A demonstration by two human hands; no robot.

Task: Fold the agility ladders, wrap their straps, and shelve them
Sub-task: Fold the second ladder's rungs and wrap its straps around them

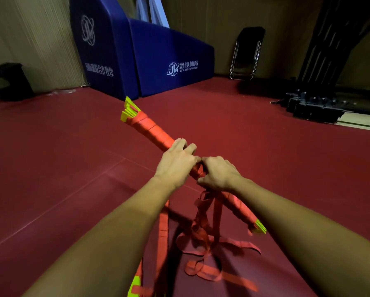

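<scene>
A folded agility ladder (149, 129), a bundle of yellow rungs bound in red strap, slants across the middle of the head view above the red floor. My left hand (176, 161) grips the bundle near its middle, fingers over the top. Right beside it, my right hand (217, 173) pinches the red strap against the bundle. Loose red strap (203, 239) hangs down from my hands and lies in loops on the floor. Yellow rung ends (260, 227) stick out at the near end. Another piece of yellow rung with red strap (134, 286) shows at the bottom edge.
Blue padded blocks (158, 61) stand against the back wall. A folded black chair (247, 54) leans at the wall to the right. A black metal frame with a base (314, 103) occupies the far right. A dark bin (10, 82) sits at the left wall.
</scene>
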